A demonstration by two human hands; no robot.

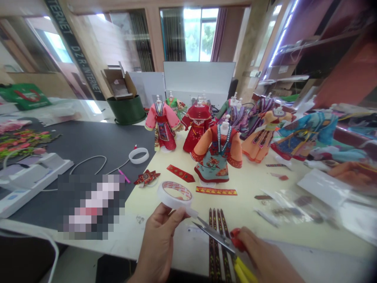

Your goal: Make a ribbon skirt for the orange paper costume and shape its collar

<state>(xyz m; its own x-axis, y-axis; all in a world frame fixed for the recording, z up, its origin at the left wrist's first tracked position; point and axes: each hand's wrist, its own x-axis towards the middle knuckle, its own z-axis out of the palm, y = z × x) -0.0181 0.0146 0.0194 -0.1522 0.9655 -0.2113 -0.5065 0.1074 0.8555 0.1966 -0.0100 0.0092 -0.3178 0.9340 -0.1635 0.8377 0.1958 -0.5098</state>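
Up at your far left, a dark banner point(75, 49) runs slantwise, its pale capitals reading INTERNET near the top and, further down, something like DZR INTERNET; you can't be sure of those first letters. The red print inside the tape roll point(176, 191), the red design on the green bag point(25, 96) and the small blue label on the power strip point(29, 184) are too small or blurred to read.

The head camera is looking forward and down, from close above, at the left hand point(157, 245) and right hand point(266, 253).
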